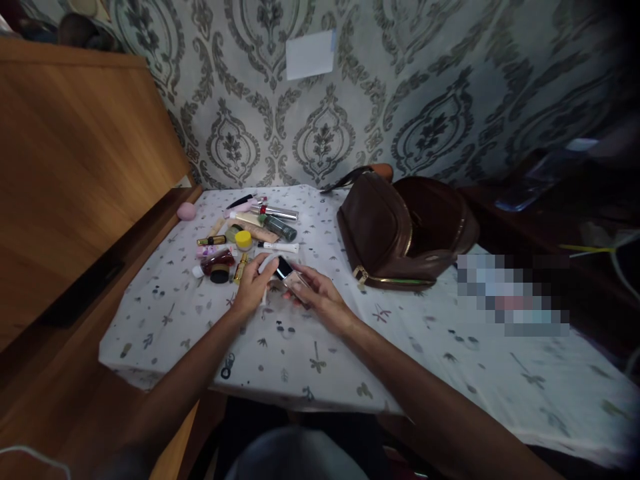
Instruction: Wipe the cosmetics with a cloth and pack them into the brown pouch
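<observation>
Over the table, my right hand [323, 297] grips a small bottle [295, 281] with a shiny black cap and a clear, pinkish body. The bottle lies tilted, its cap pointing up and left. My left hand [254, 283] is closed beside the cap, with its thumb near it. In the left fingers is a thin white piece [270, 263] that looks like a cloth or wipe; part of it is hidden by the hand. Just beyond my hands lie a white tube [280, 247], a yellow-lidded jar [243, 240] and a gold-toned bottle [241, 268].
Several cosmetics, among them a dark green bottle [280, 228] and a black-lidded jar [220, 273], cluster on the patterned tablecloth [320, 360]. A pink sponge [187, 211] sits at the left edge. An unzipped brown bag [375, 220] stands right. A wooden cabinet [85, 153] borders the left.
</observation>
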The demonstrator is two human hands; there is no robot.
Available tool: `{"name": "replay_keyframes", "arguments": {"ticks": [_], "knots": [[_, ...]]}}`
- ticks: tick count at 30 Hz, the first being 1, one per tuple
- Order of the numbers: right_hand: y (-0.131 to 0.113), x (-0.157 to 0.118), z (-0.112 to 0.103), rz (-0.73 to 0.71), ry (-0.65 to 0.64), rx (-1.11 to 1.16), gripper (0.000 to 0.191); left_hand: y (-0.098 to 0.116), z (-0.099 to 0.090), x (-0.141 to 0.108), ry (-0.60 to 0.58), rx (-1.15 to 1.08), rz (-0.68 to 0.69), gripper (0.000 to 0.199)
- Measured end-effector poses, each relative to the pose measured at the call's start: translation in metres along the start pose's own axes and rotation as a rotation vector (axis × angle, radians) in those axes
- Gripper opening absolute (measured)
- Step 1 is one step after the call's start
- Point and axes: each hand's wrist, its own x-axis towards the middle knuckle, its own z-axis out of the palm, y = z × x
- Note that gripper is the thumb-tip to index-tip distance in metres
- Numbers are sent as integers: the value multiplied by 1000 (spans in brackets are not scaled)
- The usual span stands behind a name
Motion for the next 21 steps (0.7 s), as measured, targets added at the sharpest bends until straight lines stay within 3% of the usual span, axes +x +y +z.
{"name": "replay_keyframes", "arguments": {"ticks": [3, 6, 11, 15, 21], "knots": [[-1, 1, 0, 27, 53, 148, 55, 2, 2, 0, 86, 101, 162, 39], [-3, 3, -2, 66, 103, 282, 47, 3, 2, 0, 36, 207, 302, 40], [-6, 7, -7, 120, 98, 444, 33, 0, 2, 0, -105, 188, 268, 42], [-8, 6, -7, 159, 114, 420, 37, -1, -1, 2, -96, 136, 254, 41], [-12, 3, 1, 104, 93, 363, 42, -1, -2, 3, -96, 114, 284, 37]]}}
